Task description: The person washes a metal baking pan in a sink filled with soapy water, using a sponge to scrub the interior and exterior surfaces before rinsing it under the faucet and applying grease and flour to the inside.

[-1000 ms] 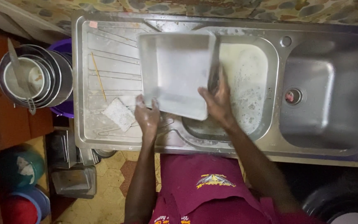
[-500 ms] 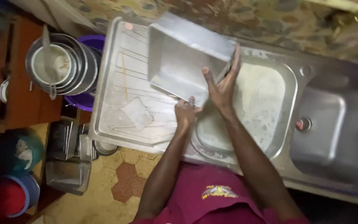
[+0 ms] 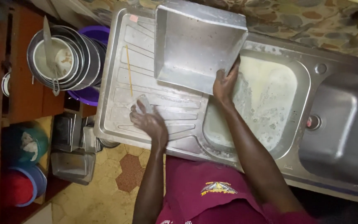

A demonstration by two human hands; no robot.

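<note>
Square metal tray (image 3: 195,45): held tilted up on edge, propped over the ribbed draining board (image 3: 117,103) at the rim of the soapy basin (image 3: 266,99). It is gripped at its lower right corner by the right hand (image 3: 225,83), fingers closed on the rim, presumably so that its hollow faces up and can be reached. The basin beside it is filled with cloudy, sudsy water; a second, emptier basin (image 3: 336,124) lies further right.

The left hand (image 3: 148,120) is set down on the draining board, well apart from the tray, fingers curled on a small pale translucent piece (image 3: 143,101), perhaps a scrubbing pad or wrapper; which cannot be told. A thin yellow stick (image 3: 128,68) lies along the grooves nearby.

A stack of nested metal bowls (image 3: 65,58) is kept left of the sink, over a purple basin (image 3: 91,35). More metal tins (image 3: 73,164) are seen on the floor below.
</note>
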